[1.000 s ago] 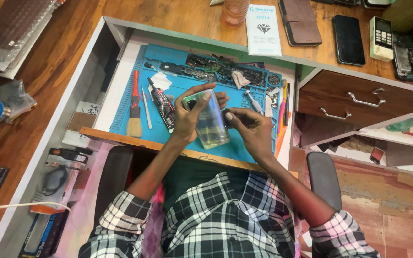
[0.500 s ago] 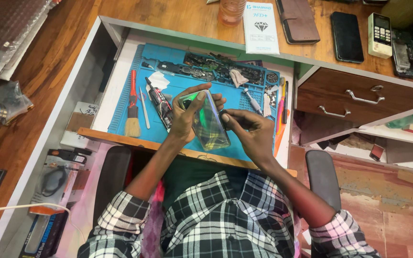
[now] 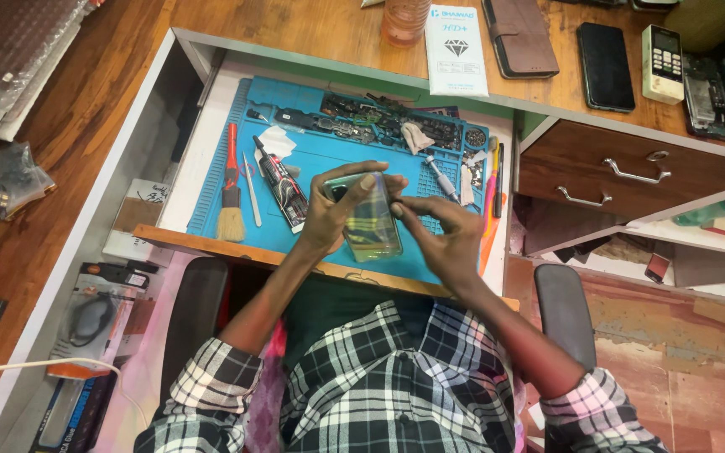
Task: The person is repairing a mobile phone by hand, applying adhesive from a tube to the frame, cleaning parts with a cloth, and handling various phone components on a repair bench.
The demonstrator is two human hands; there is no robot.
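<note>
Head view: the left hand [image 3: 329,220] is gripping the smartphone [image 3: 368,220] above the blue work mat [image 3: 320,164]; the right hand [image 3: 446,243] is pinching its edge. Advisable: support both long sides, pressing lightly.

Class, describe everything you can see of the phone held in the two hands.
The phone is a slim rectangular slab with a glossy, reflective face tinted green and yellow. It is held tilted above the blue work mat. The left hand grips its top and left edge; the right hand has fingertips at its right edge.
</note>
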